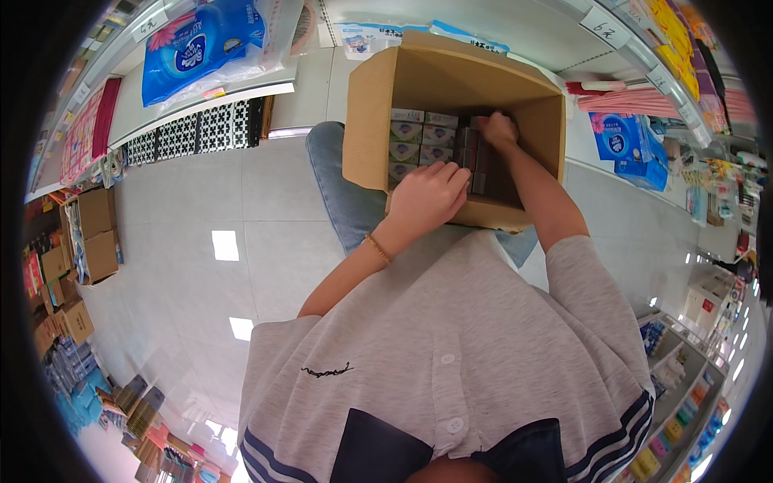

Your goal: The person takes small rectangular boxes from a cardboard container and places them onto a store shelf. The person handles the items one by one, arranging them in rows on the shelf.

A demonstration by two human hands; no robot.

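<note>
An open cardboard carton [471,72] stands in front of me, its flaps spread. Inside, at the left, are stacked small white and green soap boxes [421,142]. Beside them stand darker small boxes [468,148] in a column. My left hand [430,190] reaches over the near edge with its fingers curled at the near end of the boxes; whether it grips one cannot be told. Deep at the right back of the carton, my right hand [500,130] has its fingertips at the top of the dark column, and what they hold is hidden.
Shelves with price tags curve around the front. A blue tissue pack [202,48] lies on the left shelf, blue packs [631,148] at the right. Cardboard boxes [93,235] stand on the floor at far left. My jeans-clad knee [329,175] is beside the carton.
</note>
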